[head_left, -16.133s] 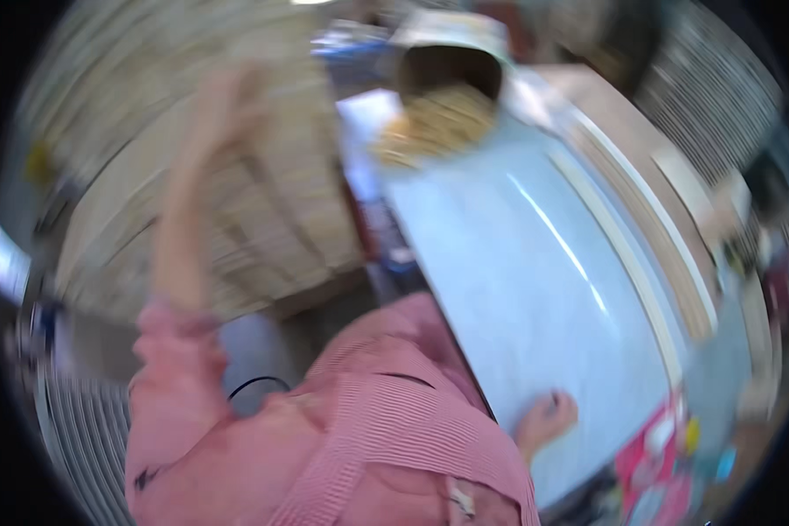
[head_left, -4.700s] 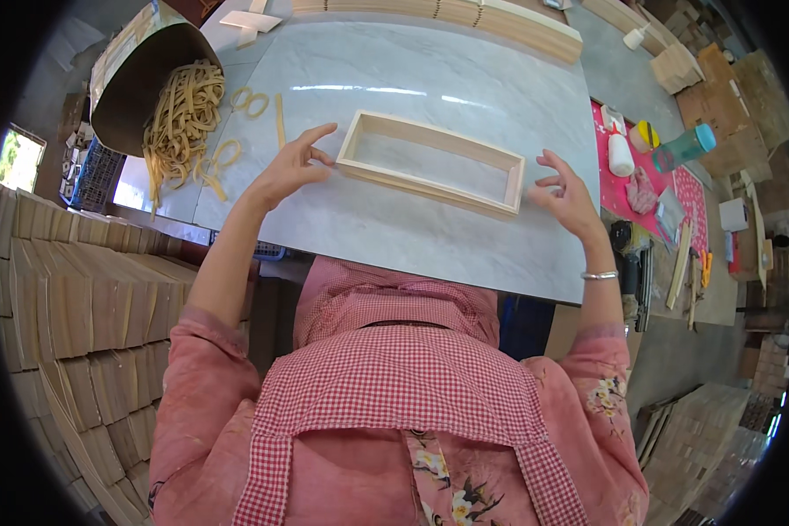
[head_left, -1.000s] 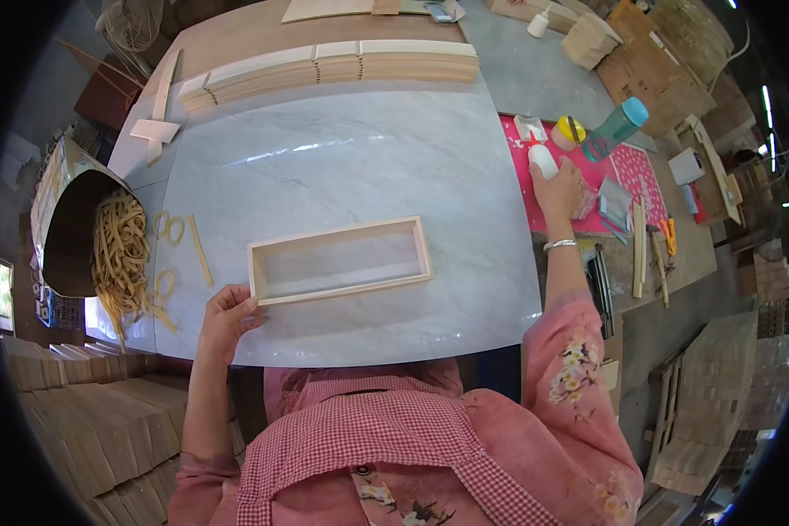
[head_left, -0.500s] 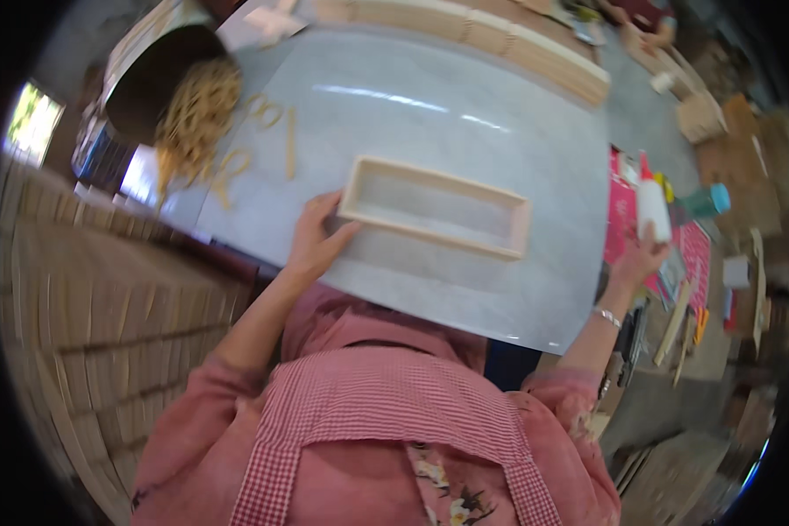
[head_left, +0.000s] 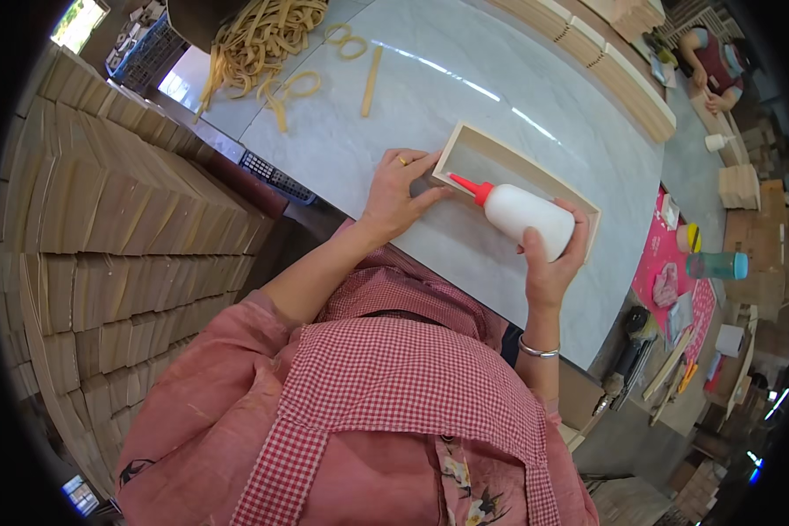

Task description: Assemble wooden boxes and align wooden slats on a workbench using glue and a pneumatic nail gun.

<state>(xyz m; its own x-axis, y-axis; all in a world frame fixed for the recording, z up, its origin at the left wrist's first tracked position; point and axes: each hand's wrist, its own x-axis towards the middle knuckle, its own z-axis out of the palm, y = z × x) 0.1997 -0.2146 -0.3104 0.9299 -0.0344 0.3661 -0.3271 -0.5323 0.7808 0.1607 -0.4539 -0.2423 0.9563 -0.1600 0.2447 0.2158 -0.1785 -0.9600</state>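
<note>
A narrow rectangular wooden frame (head_left: 535,180) lies on the grey marbled tabletop, long sides slanting down to the right. My left hand (head_left: 396,197), a ring on one finger, grips its left end, thumb and fingers about the near corner. In my right hand (head_left: 554,254) is a white squeeze bottle (head_left: 528,221) with a red pointed nozzle (head_left: 471,187). The bottle is tilted almost flat above the frame and hides part of its near side. Its nozzle points left, close to the frame's left end; whether it touches the wood I cannot tell.
Tan bands (head_left: 267,44) are heaped at the far left, with a loose strip (head_left: 372,83) beside them. Wooden pieces (head_left: 618,74) line the far edge. A teal bottle (head_left: 716,266) stands right. Stacked boards (head_left: 140,237) rise at left. A co-worker (head_left: 714,66) sits far right.
My right hand has brought the squeeze bottle from the right side to above the frame, tipping it leftward. The left hand stays at the frame's left end. The whole view has turned.
</note>
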